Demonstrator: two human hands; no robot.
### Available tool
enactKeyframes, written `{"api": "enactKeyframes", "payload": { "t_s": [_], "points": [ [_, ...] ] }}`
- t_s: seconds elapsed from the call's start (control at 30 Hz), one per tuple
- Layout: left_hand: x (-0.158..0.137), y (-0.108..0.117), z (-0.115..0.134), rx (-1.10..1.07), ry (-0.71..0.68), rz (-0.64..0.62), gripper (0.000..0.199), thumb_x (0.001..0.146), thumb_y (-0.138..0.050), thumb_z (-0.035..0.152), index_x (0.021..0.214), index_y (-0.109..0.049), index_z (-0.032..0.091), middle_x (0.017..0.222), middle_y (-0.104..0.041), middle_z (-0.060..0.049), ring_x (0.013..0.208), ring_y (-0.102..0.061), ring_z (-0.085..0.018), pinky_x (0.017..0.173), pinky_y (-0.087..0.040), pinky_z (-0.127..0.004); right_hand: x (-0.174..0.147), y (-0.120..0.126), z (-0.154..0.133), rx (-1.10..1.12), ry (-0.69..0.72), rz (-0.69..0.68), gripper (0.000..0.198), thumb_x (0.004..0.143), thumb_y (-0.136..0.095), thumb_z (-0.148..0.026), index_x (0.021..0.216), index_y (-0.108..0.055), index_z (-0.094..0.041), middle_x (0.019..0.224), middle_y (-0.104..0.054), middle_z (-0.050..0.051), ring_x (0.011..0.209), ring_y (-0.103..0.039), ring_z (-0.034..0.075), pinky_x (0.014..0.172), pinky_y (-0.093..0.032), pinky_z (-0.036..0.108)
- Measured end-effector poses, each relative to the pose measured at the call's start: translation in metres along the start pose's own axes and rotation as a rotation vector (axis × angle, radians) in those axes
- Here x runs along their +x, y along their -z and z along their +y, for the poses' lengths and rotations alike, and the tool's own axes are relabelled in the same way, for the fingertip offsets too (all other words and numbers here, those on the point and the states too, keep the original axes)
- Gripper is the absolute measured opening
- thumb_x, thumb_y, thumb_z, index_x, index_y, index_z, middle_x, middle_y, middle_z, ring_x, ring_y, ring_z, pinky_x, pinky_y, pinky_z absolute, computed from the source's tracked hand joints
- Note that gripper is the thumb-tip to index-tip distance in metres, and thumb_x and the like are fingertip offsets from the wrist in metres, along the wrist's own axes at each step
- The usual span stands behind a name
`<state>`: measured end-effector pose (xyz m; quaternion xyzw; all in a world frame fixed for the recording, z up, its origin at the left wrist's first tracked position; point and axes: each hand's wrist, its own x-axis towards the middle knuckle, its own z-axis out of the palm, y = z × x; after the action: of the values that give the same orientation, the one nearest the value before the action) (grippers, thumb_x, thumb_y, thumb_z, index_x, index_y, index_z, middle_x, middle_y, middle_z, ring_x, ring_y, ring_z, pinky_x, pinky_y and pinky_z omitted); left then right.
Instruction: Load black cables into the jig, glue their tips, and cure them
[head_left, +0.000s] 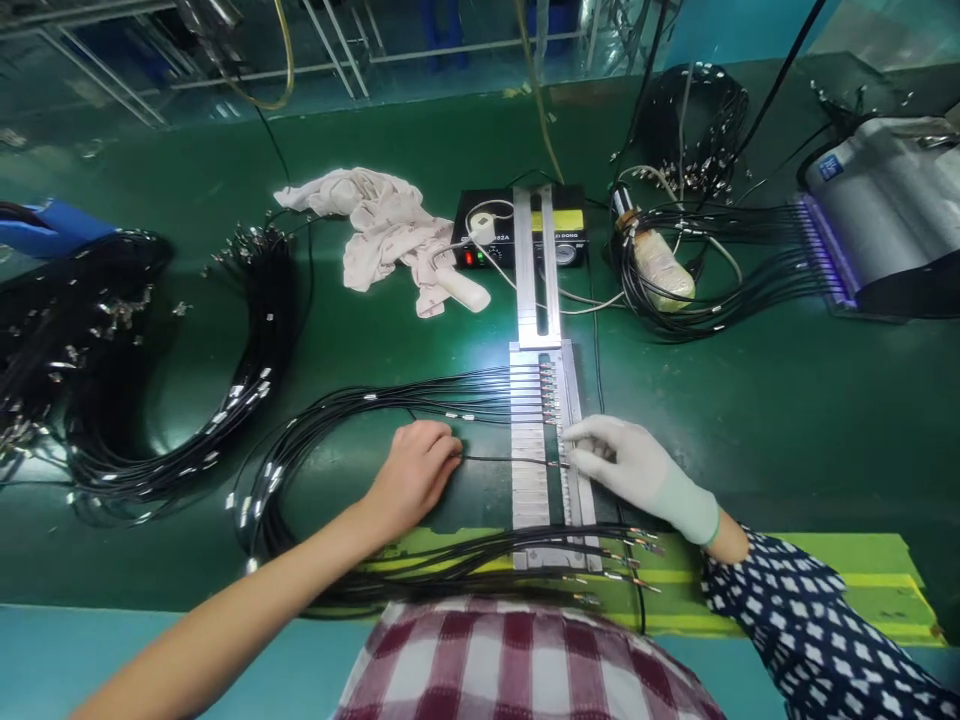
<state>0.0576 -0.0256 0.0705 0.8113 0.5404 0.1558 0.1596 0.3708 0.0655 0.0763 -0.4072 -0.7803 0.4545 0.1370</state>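
Observation:
My bare left hand (421,468) is closed in a pinch on a thin black cable (501,459), left of a metal slotted fixture (529,490). That cable runs straight across the fixture to its raised right strip. At the cable's connector end, my right hand (634,468), in a white glove, has its thumb and forefinger pinched close; the fingertips partly hide what they grip. Farther up the fixture, a row of black cables (450,382) lies side by side in the slots, connectors at the right. More loose cables (480,545) cross the fixture's near end.
Cable bundles (259,330) lie at the left. Behind the fixture are a black control box (486,205), a crumpled cloth (375,215) and a bottle (660,265). A grey machine (889,220) with a purple-lit edge holds cables at the right. Yellow-green strips (840,560) line the near edge.

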Motion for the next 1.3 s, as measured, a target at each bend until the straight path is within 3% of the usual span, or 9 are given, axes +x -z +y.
{"api": "enactKeyframes", "payload": {
  "t_s": [0.13,0.27,0.67,0.87,1.17,1.23,1.3],
  "points": [
    [0.012,-0.025,0.016,-0.080,-0.188,0.019,0.023,0.100,-0.044,0.014,0.122,-0.051,0.012,0.108,-0.058,-0.010,0.100,-0.048,-0.019,0.086,-0.040,-0.034,0.007,0.002,0.020,0.079,-0.003,0.136,0.020,0.097,-0.056,-0.035,0.102,-0.071,-0.023,0.097,-0.067,0.000,0.084,-0.062,0.017,0.075,-0.046,0.030],
    [0.031,-0.029,0.014,-0.298,-0.194,0.019,0.027,0.100,-0.041,0.010,0.124,-0.054,0.013,0.100,-0.055,-0.008,0.091,-0.050,-0.014,0.081,-0.045,-0.025,0.010,-0.001,0.027,0.092,-0.001,0.157,0.018,0.096,-0.057,-0.033,0.101,-0.071,-0.024,0.094,-0.068,-0.001,0.081,-0.062,0.016,0.074,-0.046,0.029],
    [0.056,-0.009,0.001,0.096,-0.298,-0.030,0.037,0.105,-0.027,0.016,0.125,-0.058,0.014,0.096,-0.055,-0.008,0.086,-0.047,-0.016,0.073,-0.041,-0.027,0.009,-0.001,0.023,0.060,-0.014,0.150,0.016,0.097,-0.057,-0.032,0.101,-0.071,-0.025,0.097,-0.068,-0.003,0.086,-0.062,0.016,0.078,-0.046,0.029],
    [0.062,-0.002,0.001,0.165,-0.420,0.043,0.030,0.104,-0.033,0.015,0.123,-0.057,0.011,0.096,-0.057,-0.008,0.084,-0.048,-0.017,0.074,-0.041,-0.028,0.009,0.001,0.021,0.058,-0.008,0.144,0.016,0.097,-0.057,-0.030,0.101,-0.071,-0.024,0.096,-0.067,-0.002,0.085,-0.061,0.016,0.077,-0.045,0.029],
    [0.049,-0.030,-0.004,-0.290,-0.280,0.058,0.031,0.097,-0.044,0.005,0.125,-0.053,0.014,0.104,-0.059,-0.009,0.095,-0.054,-0.015,0.083,-0.046,-0.026,0.010,0.001,0.022,0.070,0.004,0.140,0.011,0.098,-0.059,-0.027,0.102,-0.069,-0.026,0.095,-0.066,-0.006,0.084,-0.060,0.013,0.075,-0.042,0.026],
    [0.044,-0.034,-0.004,-0.231,-0.262,0.098,0.035,0.097,-0.044,0.006,0.128,-0.055,0.017,0.106,-0.057,-0.009,0.096,-0.053,-0.016,0.082,-0.045,-0.028,0.010,0.001,0.022,0.070,0.014,0.143,0.011,0.097,-0.059,-0.025,0.102,-0.069,-0.026,0.096,-0.066,-0.006,0.085,-0.060,0.012,0.076,-0.042,0.025],
    [0.037,-0.035,-0.003,-0.035,-0.240,0.162,0.038,0.097,-0.045,0.006,0.129,-0.058,0.021,0.102,-0.055,-0.009,0.091,-0.049,-0.017,0.076,-0.040,-0.031,0.009,0.002,0.023,0.074,0.019,0.144,0.010,0.097,-0.060,-0.024,0.101,-0.069,-0.026,0.096,-0.066,-0.007,0.086,-0.060,0.012,0.077,-0.042,0.025]
  ]
}}
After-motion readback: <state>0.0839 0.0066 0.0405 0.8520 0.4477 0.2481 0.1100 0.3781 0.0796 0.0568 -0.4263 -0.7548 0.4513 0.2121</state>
